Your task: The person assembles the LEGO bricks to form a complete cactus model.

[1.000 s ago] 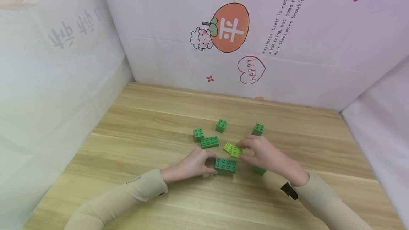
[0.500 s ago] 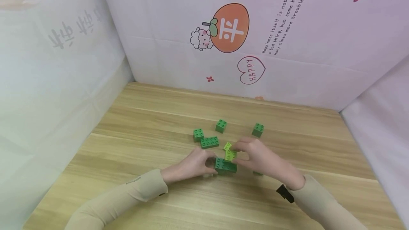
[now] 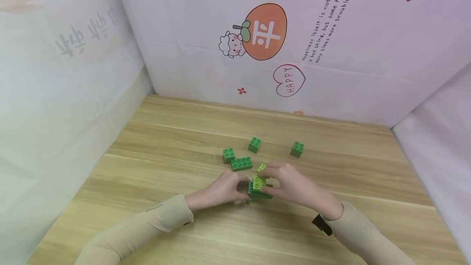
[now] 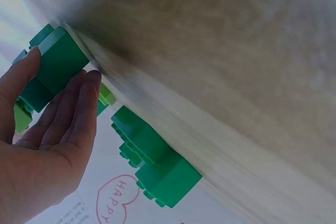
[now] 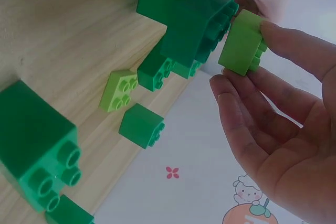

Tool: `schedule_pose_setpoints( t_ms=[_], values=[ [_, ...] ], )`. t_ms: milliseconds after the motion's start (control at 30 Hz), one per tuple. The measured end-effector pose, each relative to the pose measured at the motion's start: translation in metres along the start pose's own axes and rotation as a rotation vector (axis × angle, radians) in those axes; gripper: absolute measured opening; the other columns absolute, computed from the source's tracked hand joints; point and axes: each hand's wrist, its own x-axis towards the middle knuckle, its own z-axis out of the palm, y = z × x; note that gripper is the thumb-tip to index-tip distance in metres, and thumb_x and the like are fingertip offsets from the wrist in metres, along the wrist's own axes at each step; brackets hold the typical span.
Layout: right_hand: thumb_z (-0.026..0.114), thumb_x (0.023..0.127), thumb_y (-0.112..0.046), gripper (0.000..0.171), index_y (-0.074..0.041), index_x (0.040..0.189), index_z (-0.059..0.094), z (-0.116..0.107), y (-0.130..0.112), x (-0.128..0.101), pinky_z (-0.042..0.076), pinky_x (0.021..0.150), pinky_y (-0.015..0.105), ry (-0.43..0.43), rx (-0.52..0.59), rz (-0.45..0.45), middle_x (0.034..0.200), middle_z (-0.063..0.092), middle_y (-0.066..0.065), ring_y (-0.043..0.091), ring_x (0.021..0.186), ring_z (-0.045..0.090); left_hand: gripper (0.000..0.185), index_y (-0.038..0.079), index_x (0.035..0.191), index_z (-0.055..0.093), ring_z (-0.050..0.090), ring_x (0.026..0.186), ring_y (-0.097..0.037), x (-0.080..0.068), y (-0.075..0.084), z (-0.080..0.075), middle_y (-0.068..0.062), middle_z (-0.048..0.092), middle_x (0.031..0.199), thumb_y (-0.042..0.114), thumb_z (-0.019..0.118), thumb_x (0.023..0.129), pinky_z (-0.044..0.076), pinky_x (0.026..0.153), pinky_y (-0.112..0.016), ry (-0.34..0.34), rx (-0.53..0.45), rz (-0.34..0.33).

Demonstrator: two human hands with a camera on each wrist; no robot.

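Observation:
My left hand (image 3: 229,187) grips the left end of a dark green toy building block (image 3: 260,196), thumb on one side and fingers on the other. Its top carries studs, and in the left wrist view a seam runs across the green block (image 4: 56,65). My right hand (image 3: 290,184) pinches a lime green brick (image 5: 241,43) between thumb and fingertips. That brick is close over the studs of the dark green block (image 5: 184,19), its own studs facing away. Just behind, a second lime brick (image 3: 261,167) lies on the table, partly covered by the right hand in the head view.
Beyond the hands on the wooden table (image 3: 176,134) lie an eight-stud green brick (image 3: 241,164) and small four-stud green bricks (image 3: 254,145), one touching its left end. Another green brick (image 3: 297,149) stands farther right. White printed cloth (image 3: 206,68) walls off the back and sides.
My right hand has lifted the lime brick from beside the other lime one and carried it left and nearer, over the dark green block. The left hand has stayed in place.

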Motion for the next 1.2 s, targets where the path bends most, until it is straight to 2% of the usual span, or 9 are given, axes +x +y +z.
schedule_pose_setpoints(
  t_ms=[300, 633, 867, 1200],
  values=[
    [0.074, 0.078, -0.018, 0.029, -0.009, 0.105, 0.068, 0.003, 0.0, 0.002, 0.058, 0.068, 0.022, -0.017, 0.036, -0.027, 0.097, 0.069, 0.001, 0.011, 0.082, 0.066, 0.036, 0.013, 0.106, 0.068, 0.065, 0.086, -0.003, 0.001, -0.001, 0.001, 0.002, 0.072, 0.103, 0.026, 0.078, 0.074, 0.051, 0.075, -0.012, -0.012, -0.011, -0.006],
    [0.075, 0.078, -0.019, 0.026, -0.01, 0.102, 0.069, 0.006, -0.002, 0.004, 0.057, 0.069, 0.022, -0.012, 0.041, -0.043, 0.093, 0.068, -0.002, 0.007, 0.08, 0.063, 0.033, 0.013, 0.104, 0.069, 0.058, 0.071, -0.005, 0.002, -0.002, 0.002, 0.003, 0.072, 0.097, 0.026, 0.078, 0.075, 0.043, 0.058, -0.009, -0.016, -0.008, -0.013],
    [0.075, 0.078, -0.019, 0.026, -0.011, 0.101, 0.07, 0.009, -0.002, 0.003, 0.057, 0.068, 0.022, 0.013, 0.03, -0.039, 0.093, 0.068, -0.002, 0.006, 0.08, 0.063, 0.033, 0.013, 0.104, 0.068, 0.057, 0.07, -0.005, 0.002, -0.002, 0.001, 0.002, 0.072, 0.098, 0.025, 0.078, 0.075, 0.043, 0.058, -0.009, -0.018, -0.008, -0.014],
    [0.078, 0.075, -0.02, 0.028, -0.01, 0.1, 0.071, 0.014, -0.004, 0.004, 0.057, 0.068, 0.021, 0.06, 0.016, -0.016, 0.092, 0.069, -0.001, 0.008, 0.081, 0.064, 0.034, 0.013, 0.104, 0.068, 0.061, 0.075, -0.003, 0.002, 0.0, 0.0, 0.0, 0.072, 0.101, 0.024, 0.079, 0.074, 0.047, 0.065, -0.009, -0.019, -0.007, -0.018]
  ],
)
